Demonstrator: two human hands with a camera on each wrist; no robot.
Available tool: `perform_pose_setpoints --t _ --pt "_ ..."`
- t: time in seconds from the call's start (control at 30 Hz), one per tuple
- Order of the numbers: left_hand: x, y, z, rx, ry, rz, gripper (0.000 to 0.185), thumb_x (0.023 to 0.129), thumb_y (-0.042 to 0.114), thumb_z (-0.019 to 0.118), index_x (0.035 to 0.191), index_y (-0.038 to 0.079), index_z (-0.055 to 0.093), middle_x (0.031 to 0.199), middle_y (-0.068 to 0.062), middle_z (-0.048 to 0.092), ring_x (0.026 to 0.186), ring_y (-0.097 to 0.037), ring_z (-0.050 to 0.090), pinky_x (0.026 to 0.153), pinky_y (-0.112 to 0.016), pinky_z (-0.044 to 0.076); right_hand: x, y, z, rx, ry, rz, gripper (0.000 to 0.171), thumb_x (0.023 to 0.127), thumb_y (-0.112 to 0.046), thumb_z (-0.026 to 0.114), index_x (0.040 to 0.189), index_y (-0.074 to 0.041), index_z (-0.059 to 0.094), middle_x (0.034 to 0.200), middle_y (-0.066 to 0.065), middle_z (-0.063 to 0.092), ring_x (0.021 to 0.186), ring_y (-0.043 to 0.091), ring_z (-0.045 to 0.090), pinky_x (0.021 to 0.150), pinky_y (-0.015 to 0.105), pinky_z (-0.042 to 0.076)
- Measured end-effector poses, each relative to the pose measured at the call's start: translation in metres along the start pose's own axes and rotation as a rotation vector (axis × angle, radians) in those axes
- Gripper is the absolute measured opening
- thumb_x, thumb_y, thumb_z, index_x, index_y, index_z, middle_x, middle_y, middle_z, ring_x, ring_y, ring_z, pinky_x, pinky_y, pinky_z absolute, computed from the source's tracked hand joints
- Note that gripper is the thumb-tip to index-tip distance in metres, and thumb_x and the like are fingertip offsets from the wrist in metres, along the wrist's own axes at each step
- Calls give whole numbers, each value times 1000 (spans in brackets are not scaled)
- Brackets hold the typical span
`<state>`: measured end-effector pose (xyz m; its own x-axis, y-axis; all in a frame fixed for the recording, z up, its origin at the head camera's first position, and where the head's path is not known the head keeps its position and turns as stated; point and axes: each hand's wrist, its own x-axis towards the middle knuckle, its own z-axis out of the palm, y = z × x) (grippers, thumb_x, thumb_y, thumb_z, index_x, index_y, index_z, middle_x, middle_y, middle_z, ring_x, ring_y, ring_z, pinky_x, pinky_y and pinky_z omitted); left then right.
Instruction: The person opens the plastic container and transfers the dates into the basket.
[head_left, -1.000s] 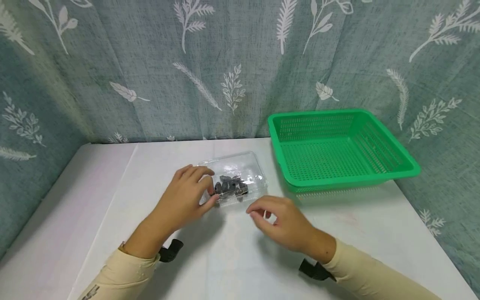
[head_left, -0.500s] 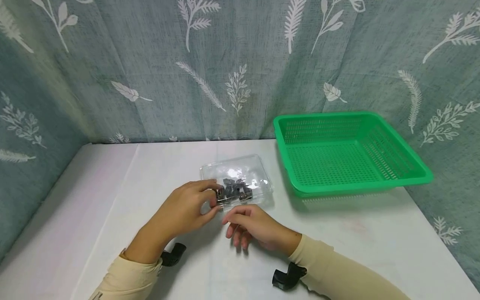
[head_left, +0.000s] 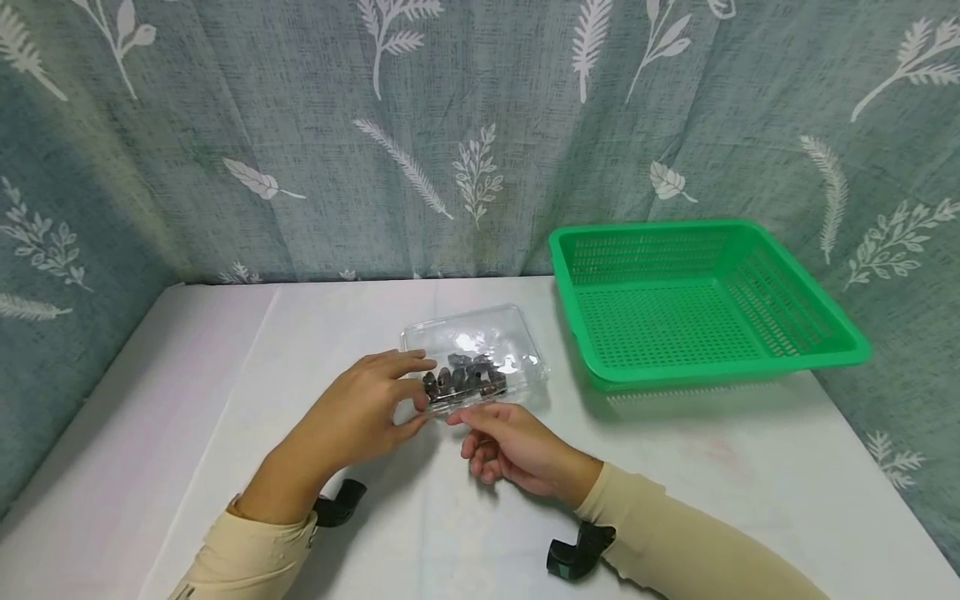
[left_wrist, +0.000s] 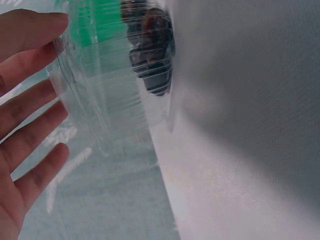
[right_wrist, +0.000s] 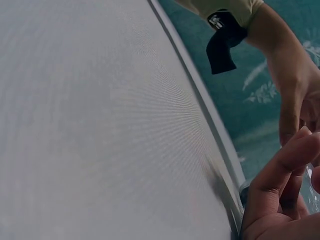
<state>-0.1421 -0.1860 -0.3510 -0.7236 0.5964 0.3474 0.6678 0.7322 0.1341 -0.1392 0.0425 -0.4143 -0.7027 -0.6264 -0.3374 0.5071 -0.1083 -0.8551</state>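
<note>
Clear box (head_left: 480,329) w/ dark pcs. (head_left: 461,379) sits on white table (head_left: 465,533), L of green basket (head_left: 660,329); person's L hand (head_left: 367,408) pinches its edge; R hand (head_left: 525,450), thumb & index close tog., is at near rim, can't tell if gripping.
</note>
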Motion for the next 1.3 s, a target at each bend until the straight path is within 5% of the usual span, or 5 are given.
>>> perform_pose_setpoints --t 0.43,0.83,1.0,1.17,1.3 --pt "-1 5 -2 -58 -62 -9 22 79 8 83 72 21 67 130 -9 68 129 -33 59 100 -47 53 -1 2 -4 8 -41 -27 46 106 -26 50 141 4 50 76 -1 65 57 5 58 50 16 49" --pt "1 6 3 -104 -94 -19 29 79 3 79 66 21 61 129 -10 68 127 -37 60 91 -45 58 0 4 -6 -1 5 -21 42 105 -24 52 138 3 56 77 0 63 63 5 59 55 15 51" --pt "2 8 6 -97 -119 -6 28 78 -1 75 68 18 58 129 -12 68 125 -35 61 80 -36 59 1 7 -8 1 -3 -6 43 105 -24 51 138 3 56 76 -2 63 62 4 59 56 15 51" --pt "3 10 4 -67 -88 15 27 76 -3 75 68 16 56 128 -14 68 124 -32 63 62 -25 48 2 5 -8 1 -4 -20 43 105 -25 52 138 2 56 74 -2 62 60 4 58 54 15 50" --pt "3 9 4 -51 -70 8 25 75 -2 75 67 16 59 127 -14 69 122 -32 64 61 -25 46 3 3 -7 7 -8 -18 43 105 -25 52 138 3 56 73 -2 61 59 4 57 53 15 49"
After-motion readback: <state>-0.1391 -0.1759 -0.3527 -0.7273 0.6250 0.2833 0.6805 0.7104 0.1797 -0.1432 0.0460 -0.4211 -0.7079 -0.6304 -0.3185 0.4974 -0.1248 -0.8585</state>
